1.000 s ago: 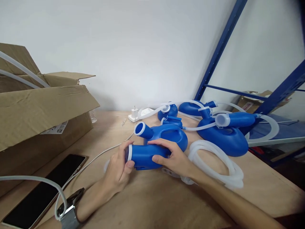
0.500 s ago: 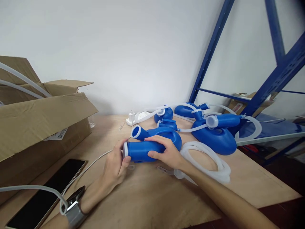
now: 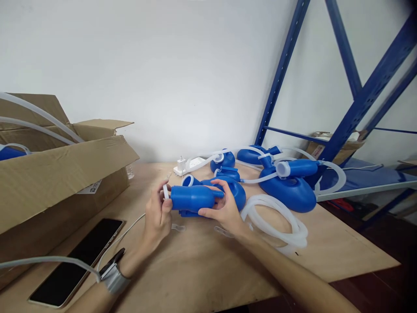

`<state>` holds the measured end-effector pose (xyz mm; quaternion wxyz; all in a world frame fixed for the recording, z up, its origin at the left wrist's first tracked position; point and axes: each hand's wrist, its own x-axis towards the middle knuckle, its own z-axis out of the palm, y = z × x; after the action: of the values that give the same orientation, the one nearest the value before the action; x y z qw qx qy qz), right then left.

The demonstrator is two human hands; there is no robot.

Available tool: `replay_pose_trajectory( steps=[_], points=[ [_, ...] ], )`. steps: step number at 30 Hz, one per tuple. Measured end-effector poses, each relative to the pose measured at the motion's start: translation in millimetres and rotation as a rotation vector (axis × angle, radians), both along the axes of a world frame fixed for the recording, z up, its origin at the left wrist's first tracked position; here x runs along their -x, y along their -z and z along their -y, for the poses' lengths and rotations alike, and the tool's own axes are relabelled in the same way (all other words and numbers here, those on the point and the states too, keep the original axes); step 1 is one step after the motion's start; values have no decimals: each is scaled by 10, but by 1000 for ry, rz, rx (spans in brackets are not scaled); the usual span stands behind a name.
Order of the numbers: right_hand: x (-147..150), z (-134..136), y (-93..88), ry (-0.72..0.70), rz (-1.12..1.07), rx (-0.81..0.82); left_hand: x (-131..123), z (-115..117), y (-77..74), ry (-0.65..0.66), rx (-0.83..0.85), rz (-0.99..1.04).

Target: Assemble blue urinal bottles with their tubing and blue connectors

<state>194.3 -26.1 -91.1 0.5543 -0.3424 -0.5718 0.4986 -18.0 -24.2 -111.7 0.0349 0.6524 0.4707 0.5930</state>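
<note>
My left hand (image 3: 158, 211) pinches a white plastic ring (image 3: 166, 191) between thumb and fingers, just off the wide left end of a blue urinal cup (image 3: 192, 198). My right hand (image 3: 226, 205) grips that cup near its narrow spout, thumb below and fingers above. The cup is held level above the wooden table. Right behind it lies a blue urinal bottle (image 3: 237, 191) with a white-rimmed mouth (image 3: 188, 181), partly hidden by the cup and my right hand. Small clear plastic pieces (image 3: 178, 228) lie below on the table.
A coiled white hose (image 3: 276, 217) lies right of my hands. More blue urinal bottles (image 3: 286, 191) with hoses stand behind it. At left are an open cardboard box (image 3: 65, 169) and a phone (image 3: 78, 261). A power strip (image 3: 190, 165) sits by the wall; blue shelving (image 3: 345, 117) rises at right.
My right hand has shifted toward the cup's narrow end, and the spout now shows. A gap has appeared between the white ring and the cup. The view has turned slightly.
</note>
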Motion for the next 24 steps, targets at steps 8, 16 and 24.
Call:
replay_pose_trajectory(
  steps=[8, 16, 24],
  points=[
    [-38, 206, 55, -43, -97, 80, 114, 95, 359, 107, -40, -46],
    [-30, 177, 186, -26, -109, 119, 76, 104, 425, 146, 13, 3],
    [9, 233, 415, -71, -136, 195, 79, 134, 482, 209, 103, -77]
  ],
)
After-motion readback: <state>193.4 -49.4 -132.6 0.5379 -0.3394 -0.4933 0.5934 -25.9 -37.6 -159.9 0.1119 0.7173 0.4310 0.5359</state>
